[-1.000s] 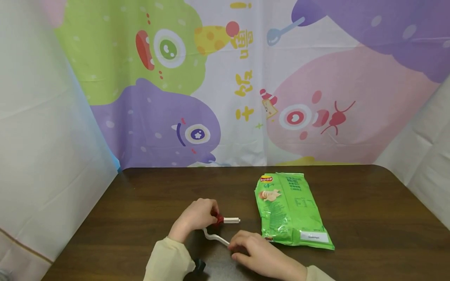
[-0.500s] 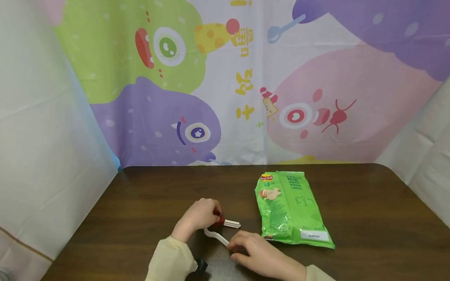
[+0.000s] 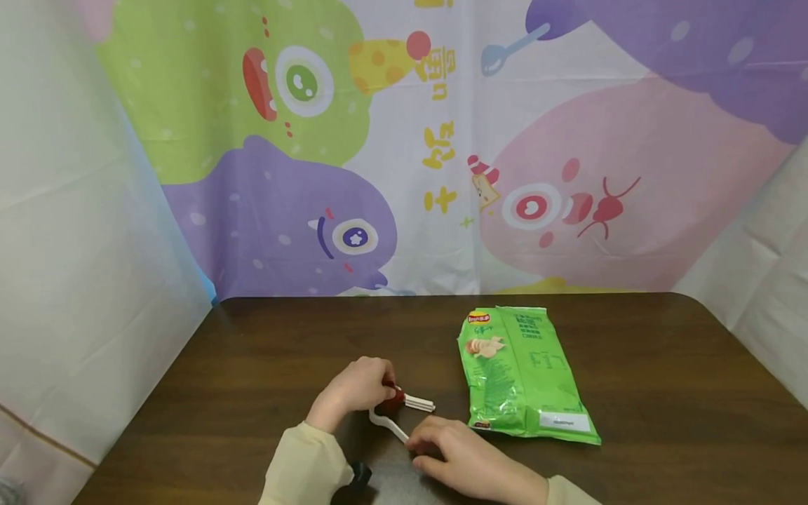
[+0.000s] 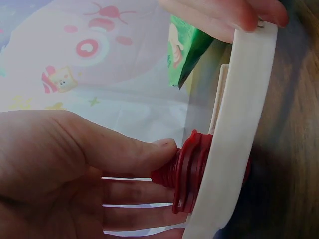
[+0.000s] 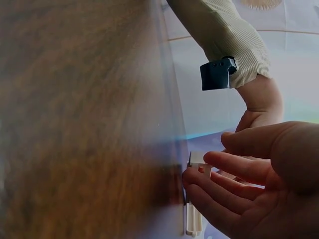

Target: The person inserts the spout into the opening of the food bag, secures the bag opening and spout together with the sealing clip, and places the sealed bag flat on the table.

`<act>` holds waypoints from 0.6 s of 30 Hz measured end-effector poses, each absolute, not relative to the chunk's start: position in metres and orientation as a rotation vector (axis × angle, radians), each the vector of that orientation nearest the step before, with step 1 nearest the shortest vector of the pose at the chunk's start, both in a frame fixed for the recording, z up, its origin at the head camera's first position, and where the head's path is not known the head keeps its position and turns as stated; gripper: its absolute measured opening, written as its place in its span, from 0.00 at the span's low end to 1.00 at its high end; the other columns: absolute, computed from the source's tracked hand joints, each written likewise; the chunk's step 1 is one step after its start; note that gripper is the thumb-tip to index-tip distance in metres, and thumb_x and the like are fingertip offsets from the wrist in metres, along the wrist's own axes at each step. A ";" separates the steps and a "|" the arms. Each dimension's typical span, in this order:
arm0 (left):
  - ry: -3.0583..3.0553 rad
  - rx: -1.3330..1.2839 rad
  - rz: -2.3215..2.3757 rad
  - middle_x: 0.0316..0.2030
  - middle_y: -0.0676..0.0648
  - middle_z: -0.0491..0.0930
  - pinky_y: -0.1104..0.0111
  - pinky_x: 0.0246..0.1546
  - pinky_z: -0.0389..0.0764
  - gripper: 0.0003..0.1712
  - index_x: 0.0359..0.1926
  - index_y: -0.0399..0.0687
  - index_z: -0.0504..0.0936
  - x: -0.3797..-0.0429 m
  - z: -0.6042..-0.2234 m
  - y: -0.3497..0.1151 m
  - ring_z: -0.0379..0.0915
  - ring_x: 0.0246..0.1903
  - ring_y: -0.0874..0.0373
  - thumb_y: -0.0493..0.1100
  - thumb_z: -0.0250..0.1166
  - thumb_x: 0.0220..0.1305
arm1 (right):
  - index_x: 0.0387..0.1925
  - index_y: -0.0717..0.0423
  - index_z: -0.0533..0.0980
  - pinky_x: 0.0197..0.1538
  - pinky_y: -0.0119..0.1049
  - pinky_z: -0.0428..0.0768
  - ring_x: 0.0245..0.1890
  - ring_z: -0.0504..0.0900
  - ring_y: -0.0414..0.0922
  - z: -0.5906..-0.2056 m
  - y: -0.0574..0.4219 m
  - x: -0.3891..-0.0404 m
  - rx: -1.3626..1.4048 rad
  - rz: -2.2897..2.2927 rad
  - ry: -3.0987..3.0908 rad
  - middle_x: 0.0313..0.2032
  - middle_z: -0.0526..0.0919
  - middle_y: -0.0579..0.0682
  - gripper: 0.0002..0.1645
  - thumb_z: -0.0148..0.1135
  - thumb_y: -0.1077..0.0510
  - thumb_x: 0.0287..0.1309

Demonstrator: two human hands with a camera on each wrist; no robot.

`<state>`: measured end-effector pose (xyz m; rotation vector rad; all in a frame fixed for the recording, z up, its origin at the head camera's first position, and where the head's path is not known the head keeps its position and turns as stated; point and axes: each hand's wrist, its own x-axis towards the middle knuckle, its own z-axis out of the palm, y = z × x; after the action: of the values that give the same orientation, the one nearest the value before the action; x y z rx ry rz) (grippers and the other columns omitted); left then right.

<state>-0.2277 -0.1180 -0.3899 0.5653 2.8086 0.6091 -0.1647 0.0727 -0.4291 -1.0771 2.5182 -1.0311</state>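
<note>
In the head view a white bag clip with a red ridged spout piece is between the hands, over the table. My left hand [image 3: 353, 389] grips the red spout [image 4: 194, 172] with thumb on one side and fingers on the other. The clip's long white arm [image 4: 244, 109] bends away from the spout, and its short ribbed white arm [image 3: 419, 402] points right. At the free end [image 5: 198, 158] of the long arm, my right hand [image 3: 463, 456] holds on with its fingertips; its thumb stands apart. The left fingertips are partly hidden behind the spout.
A green crisp bag [image 3: 527, 379] lies on the dark wooden table [image 3: 284, 337], just right of and beyond the hands. A printed cartoon curtain [image 3: 416, 266] hangs at the table's back edge. On the left wrist sits a dark camera mount [image 5: 218, 74].
The short ribbed arm has swung from level to a slight tilt, its tip nearer me, and more of the red spout shows. Both hands have stayed almost in place.
</note>
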 end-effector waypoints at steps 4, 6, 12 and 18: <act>2.806 0.552 0.607 0.23 0.51 0.74 0.68 0.23 0.69 0.03 0.29 0.43 0.78 -0.228 -0.391 -0.119 0.67 0.22 0.59 0.38 0.63 0.54 | 0.41 0.51 0.79 0.41 0.27 0.73 0.40 0.74 0.30 -0.429 0.073 -0.165 -1.059 -1.019 2.514 0.38 0.78 0.37 0.10 0.58 0.54 0.58; 2.805 0.548 0.604 0.23 0.51 0.74 0.68 0.23 0.69 0.03 0.29 0.44 0.77 -0.229 -0.392 -0.119 0.67 0.21 0.59 0.38 0.63 0.54 | 0.41 0.50 0.79 0.41 0.27 0.73 0.40 0.74 0.30 -0.429 0.073 -0.165 -1.049 -1.012 2.509 0.38 0.77 0.36 0.10 0.58 0.54 0.58; 2.797 0.541 0.615 0.22 0.51 0.73 0.69 0.21 0.68 0.03 0.28 0.44 0.77 -0.228 -0.391 -0.121 0.67 0.20 0.59 0.38 0.63 0.54 | 0.41 0.51 0.79 0.40 0.26 0.73 0.38 0.74 0.29 -0.429 0.073 -0.165 -1.025 -1.011 2.479 0.37 0.77 0.36 0.11 0.58 0.54 0.58; 2.800 0.547 0.625 0.22 0.51 0.73 0.69 0.20 0.68 0.03 0.28 0.44 0.76 -0.227 -0.389 -0.121 0.67 0.20 0.59 0.38 0.62 0.54 | 0.42 0.50 0.78 0.41 0.27 0.74 0.39 0.74 0.30 -0.430 0.074 -0.165 -1.058 -0.990 2.477 0.39 0.77 0.36 0.11 0.57 0.53 0.58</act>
<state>-0.2271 -0.1215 -0.3890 0.5466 2.8005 0.6252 -0.1650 0.0739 -0.4299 -1.0584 2.4767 -0.9902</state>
